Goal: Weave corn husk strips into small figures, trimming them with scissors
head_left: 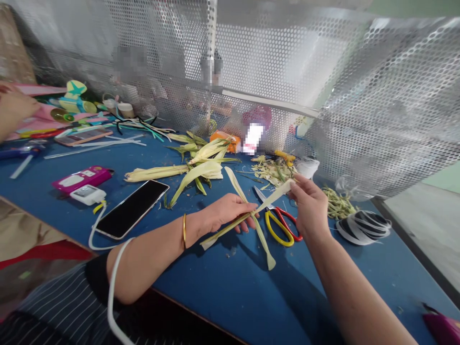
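Striped sleeve (64, 302) is seen lower left. At frame centre, two crossed leaf strips (223, 233) are pressed down by the left hand (226, 211); one strip's upper end is pinched in the grip of the right hand (311, 206). A fold at the crossing seems in hand, so the crossing must be kept pinned. Scissors (283, 215) lie just beyond on the counter (223, 287).

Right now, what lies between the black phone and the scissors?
The left hand, gripping crossed leaf strips, as the head view shows.
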Tool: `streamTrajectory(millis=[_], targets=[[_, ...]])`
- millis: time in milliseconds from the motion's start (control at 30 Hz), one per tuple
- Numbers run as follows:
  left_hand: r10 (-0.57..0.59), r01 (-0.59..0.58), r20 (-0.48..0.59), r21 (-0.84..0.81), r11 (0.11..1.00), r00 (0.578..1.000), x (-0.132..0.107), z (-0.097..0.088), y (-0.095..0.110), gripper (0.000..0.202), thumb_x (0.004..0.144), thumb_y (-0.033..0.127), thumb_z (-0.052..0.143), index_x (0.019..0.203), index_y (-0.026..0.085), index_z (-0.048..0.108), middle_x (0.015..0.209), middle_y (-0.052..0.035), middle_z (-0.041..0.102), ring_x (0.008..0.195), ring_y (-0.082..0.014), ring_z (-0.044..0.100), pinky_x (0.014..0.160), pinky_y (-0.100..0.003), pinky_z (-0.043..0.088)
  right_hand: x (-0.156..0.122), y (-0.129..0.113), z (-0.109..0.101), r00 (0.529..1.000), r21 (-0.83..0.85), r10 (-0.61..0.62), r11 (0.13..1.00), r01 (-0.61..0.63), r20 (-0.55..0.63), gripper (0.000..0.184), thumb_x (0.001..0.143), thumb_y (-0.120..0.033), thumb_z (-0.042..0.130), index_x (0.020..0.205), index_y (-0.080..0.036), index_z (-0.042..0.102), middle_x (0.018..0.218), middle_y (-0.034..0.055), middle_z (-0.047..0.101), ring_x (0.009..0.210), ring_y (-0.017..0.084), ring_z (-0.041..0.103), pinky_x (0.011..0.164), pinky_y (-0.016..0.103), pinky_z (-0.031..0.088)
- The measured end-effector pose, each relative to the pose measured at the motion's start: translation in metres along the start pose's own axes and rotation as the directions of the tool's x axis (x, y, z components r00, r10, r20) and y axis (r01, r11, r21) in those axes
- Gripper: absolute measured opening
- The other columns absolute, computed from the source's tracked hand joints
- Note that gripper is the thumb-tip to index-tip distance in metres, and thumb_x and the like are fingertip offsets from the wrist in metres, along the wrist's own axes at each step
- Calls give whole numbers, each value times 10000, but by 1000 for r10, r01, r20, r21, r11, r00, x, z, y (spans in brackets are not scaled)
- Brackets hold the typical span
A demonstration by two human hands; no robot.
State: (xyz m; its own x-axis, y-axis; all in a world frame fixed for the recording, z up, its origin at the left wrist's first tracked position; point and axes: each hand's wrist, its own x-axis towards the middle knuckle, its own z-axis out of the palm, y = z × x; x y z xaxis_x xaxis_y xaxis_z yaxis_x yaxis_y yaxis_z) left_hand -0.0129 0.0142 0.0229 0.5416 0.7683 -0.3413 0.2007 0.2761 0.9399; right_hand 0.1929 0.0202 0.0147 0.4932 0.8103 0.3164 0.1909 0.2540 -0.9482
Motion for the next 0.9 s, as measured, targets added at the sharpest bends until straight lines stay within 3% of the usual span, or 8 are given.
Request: streamTrajectory(millis=[100,200,300,433,533,633,767,900], targets=[[-3,3,32,-9,1000,999,0,0,0,411,831,508,600,832,109,698,710,-80,712,527,-131,607,494,-253,455,-2,-8,-4,952,-401,-304,878,262,-44,466,762,-359,680,1190,-178,644,1169,146,602,1076,304,577,882,460,450],[-6,3,81,36,999,997,0,2,-4,403,783,519,651,807,120,700,653,-50,692,505,-124,592,494,-246,441,-15,-22,1,857,-487,-419,706,515,299,240,848,-378,601,965,-214,731,1006,101,676,983,272,607,909,443,435],[32,-44,114,104,994,993,-1,10,-10,378,799,508,636,780,137,703,606,-33,672,470,-121,570,474,-244,423,-36,-27,14,796,-370,-138,830,418,589,242,846,-420,600,792,-217,722,795,42,666,734,193,624,707,328,489],[26,-44,116,148,988,993,-3,21,-14,338,827,460,611,714,151,687,541,-26,632,421,-126,541,420,-236,364,-54,-25,25,762,-264,179,964,-11,623,284,791,-477,640,720,-203,623,580,-36,546,432,118,465,403,252,364],[-21,15,102,64,998,995,-1,19,-13,362,843,454,569,678,151,678,566,-40,643,440,-130,554,419,-235,357,-58,-32,23,841,-175,82,984,15,534,258,826,-416,615,694,-197,584,559,-48,527,453,106,450,430,241,355],[-45,46,12,-79,996,999,4,10,-11,348,819,450,580,645,159,654,603,-43,656,475,-135,566,430,-239,356,-63,-41,20,859,-271,-189,897,348,476,172,864,-299,583,731,-192,606,626,-25,605,562,120,529,530,240,390],[-130,97,-104,-280,955,986,11,0,-8,290,794,398,623,625,163,618,556,-13,606,486,-124,532,472,-246,383,-72,-43,20,582,-396,-587,427,813,563,132,899,-188,548,780,-183,604,625,-12,631,553,128,546,602,273,383],[-64,-7,-128,-491,871,990,10,-2,-2,221,747,340,701,653,153,630,586,9,591,530,-95,511,533,-229,404,-73,-38,22,360,-412,-655,81,908,664,148,913,-154,552,772,-169,596,594,1,616,537,146,546,622,307,358]])
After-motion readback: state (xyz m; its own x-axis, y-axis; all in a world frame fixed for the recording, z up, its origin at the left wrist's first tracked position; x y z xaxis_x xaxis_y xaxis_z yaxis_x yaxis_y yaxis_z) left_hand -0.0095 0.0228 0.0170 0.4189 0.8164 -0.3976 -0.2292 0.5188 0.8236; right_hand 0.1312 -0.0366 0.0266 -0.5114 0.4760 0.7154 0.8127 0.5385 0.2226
